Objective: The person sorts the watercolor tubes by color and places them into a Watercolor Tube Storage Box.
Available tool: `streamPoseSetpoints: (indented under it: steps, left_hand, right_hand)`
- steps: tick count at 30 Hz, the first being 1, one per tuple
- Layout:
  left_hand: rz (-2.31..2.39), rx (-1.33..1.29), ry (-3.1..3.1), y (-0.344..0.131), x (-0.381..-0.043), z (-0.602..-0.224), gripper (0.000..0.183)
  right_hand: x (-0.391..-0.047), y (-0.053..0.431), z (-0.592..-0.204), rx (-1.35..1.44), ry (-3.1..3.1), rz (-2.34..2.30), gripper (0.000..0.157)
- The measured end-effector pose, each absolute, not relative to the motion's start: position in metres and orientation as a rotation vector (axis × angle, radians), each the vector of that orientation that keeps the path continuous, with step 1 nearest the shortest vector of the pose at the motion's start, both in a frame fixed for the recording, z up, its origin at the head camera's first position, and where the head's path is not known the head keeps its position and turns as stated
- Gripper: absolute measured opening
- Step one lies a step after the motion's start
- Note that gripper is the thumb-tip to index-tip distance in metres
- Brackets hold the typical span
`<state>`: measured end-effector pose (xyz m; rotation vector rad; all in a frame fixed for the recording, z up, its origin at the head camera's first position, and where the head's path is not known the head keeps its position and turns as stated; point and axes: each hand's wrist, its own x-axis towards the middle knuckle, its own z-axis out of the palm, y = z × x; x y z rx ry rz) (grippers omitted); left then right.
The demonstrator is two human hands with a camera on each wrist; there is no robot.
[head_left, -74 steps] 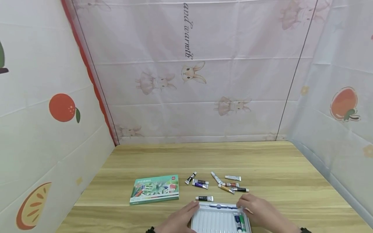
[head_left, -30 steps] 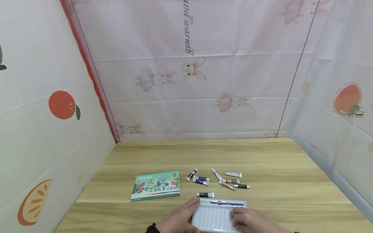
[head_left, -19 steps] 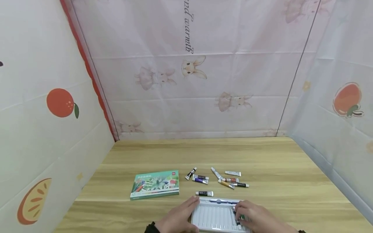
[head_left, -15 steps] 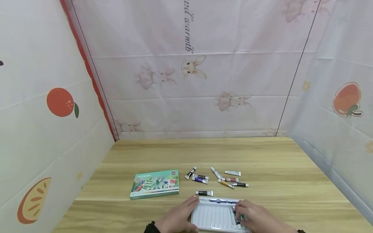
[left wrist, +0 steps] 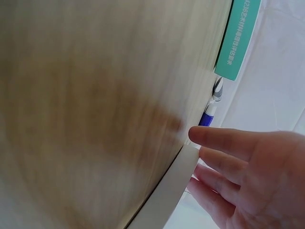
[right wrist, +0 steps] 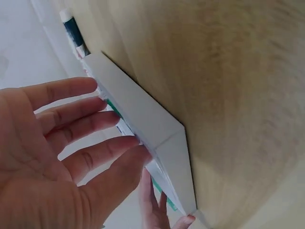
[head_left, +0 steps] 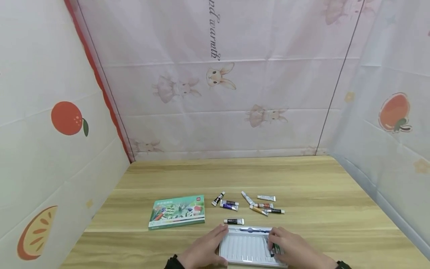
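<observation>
A white plastic tray (head_left: 242,248) with ridged slots lies at the table's near edge; a slim blue paintbrush (head_left: 253,230) sits in its top groove. My left hand (head_left: 206,246) rests along the tray's left side, fingers fairly straight, fingertips at its upper corner; the left wrist view has them at the tray's pale side wall (left wrist: 167,191). At the tray's right end my right hand (head_left: 292,244) pinches a dark paint tube (head_left: 272,252) between curled fingers and thumb. A green paint tube (head_left: 277,247) lies beside it, mostly covered by the hand.
Behind the tray lie a black tube (head_left: 234,221), a purple tube (head_left: 230,207), an orange tube (head_left: 258,210), a red-brown tube (head_left: 264,205) and several others. A green illustrated paint box (head_left: 177,212) lies to the left. Printed cloth (head_left: 191,134) walls enclose the table.
My right hand has moved from the tray's upper right corner down onto the tubes at its right end. My left hand stays at the left side. The loose tubes have not moved.
</observation>
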<state>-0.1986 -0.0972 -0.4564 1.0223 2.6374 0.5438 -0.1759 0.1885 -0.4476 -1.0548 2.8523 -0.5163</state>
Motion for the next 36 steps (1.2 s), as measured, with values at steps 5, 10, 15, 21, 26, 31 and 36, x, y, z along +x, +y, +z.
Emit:
streamPoseSetpoints:
  steps: [5,10,15,21,26,31,36]
  left_hand:
    - [0.555,1.010,2.628,-0.098,-0.200,-0.457,0.086]
    - [0.562,1.022,2.598,-0.098,-0.201,-0.457,0.082]
    - [0.588,1.040,2.589,-0.100,-0.203,-0.457,0.083]
    - [0.602,1.057,2.596,-0.100,-0.204,-0.460,0.086]
    - [0.538,1.149,2.622,-0.098,-0.206,-0.468,0.083]
    - [0.530,1.191,2.641,-0.098,-0.206,-0.469,0.082]
    - [0.534,1.134,2.646,-0.101,-0.206,-0.463,0.083]
  right_hand:
    - [-0.181,0.192,-0.446,-1.042,2.811,-0.636,0.020]
    - [-0.196,0.199,-0.439,-1.015,2.938,-0.677,0.019]
    - [-0.225,0.201,-0.435,-0.960,3.069,-0.603,0.020]
    - [-0.261,0.182,-0.436,-1.001,3.087,-0.605,0.017]
    - [-0.285,0.164,-0.434,-0.878,3.175,-0.502,0.021]
    - [-0.303,0.166,-0.439,-0.710,3.214,-0.367,0.023]
    - [-0.316,0.172,-0.456,-0.738,3.198,-0.232,0.017]
